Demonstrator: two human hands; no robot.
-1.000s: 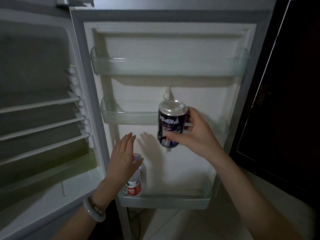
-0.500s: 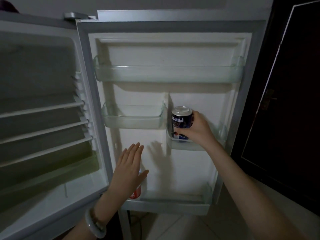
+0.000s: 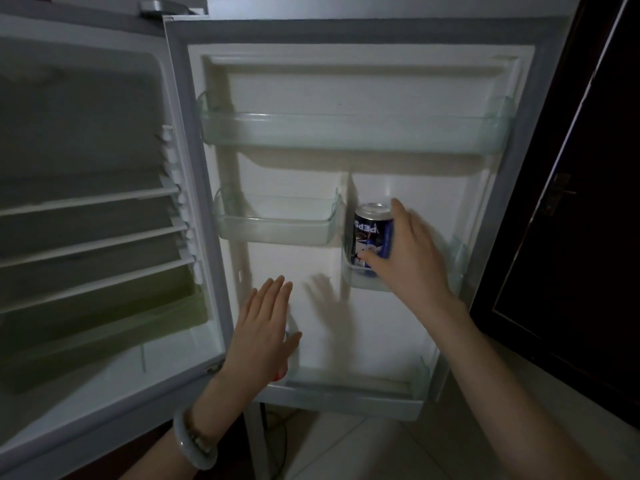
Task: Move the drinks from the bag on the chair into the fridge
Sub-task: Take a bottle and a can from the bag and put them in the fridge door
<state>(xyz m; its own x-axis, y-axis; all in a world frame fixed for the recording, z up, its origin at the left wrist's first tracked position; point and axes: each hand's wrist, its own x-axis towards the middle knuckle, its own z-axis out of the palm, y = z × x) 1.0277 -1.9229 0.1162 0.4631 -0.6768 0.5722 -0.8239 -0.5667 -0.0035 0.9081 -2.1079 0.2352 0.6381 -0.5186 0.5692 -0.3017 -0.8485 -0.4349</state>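
Dim light covers an open fridge point(image 3: 86, 209) whose door point(image 3: 346, 81) swings toward us, with a dark wooden door point(image 3: 571, 202) at the right and pale floor tiles point(image 3: 346, 452) below.

Our right-hand fingers point(image 3: 398, 216) curl loosely around a blue cola can point(image 3: 372, 237): the thumb lies across its lower front and the other fingers reach behind its top rim. We cannot tell whether the grip presses firmly, as the hand is slightly blurred. Our right hand point(image 3: 412, 258) covers the can's right side. The can stands upright in the small door bin point(image 3: 453, 258) at the right of the middle level, against the bin's left end, with its printed name reading mirrored.

Our left-hand fingers point(image 3: 273, 292) are extended, close together and holding nothing. Our left hand point(image 3: 263, 330) hovers flat in front of the lower door panel; its shadow falls on the panel just beside it. A pale bangle point(image 3: 194, 441) sits on the left wrist.

Behind the left palm a red-labelled container point(image 3: 281, 374) stands in the bottom door shelf point(image 3: 363, 393); only a sliver of it shows.

Left of the can's bin hangs a second small bin point(image 3: 277, 230), and above both runs a full-width shelf point(image 3: 353, 133). Inside the cabinet we see wire shelves point(image 3: 90, 237) and a greenish drawer point(image 3: 104, 330).
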